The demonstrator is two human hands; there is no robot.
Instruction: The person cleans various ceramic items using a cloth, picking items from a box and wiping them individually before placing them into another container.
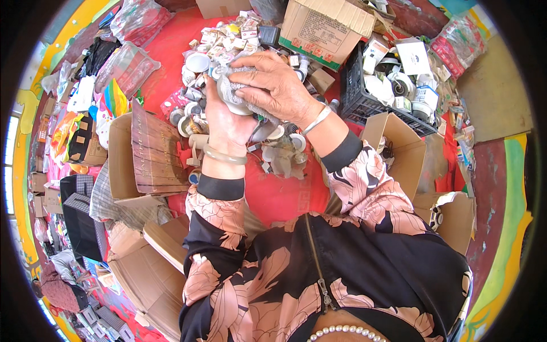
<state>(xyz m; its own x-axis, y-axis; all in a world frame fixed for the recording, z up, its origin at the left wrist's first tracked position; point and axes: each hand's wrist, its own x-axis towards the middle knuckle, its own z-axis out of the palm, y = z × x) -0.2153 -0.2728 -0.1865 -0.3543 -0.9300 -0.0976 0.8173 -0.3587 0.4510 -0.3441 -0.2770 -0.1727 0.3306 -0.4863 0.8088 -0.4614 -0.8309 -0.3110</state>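
My left hand, palm up, holds a round white fixture from beneath. It looks like a light fitting, but most of it is covered. A grey fluffy cloth lies over the fixture, pressed there by my right hand with its fingers curled. Just beyond my hands is a heap of small boxes and white round fittings, with a white disc to the left. More round fittings and a dull crumpled cloth lie below my right wrist.
A black crate full of fittings and boxes stands at right, near a large carton. Open cartons flank me on both sides, including one with a wood-patterned flap. A person is at lower left. Red sheeting covers the floor.
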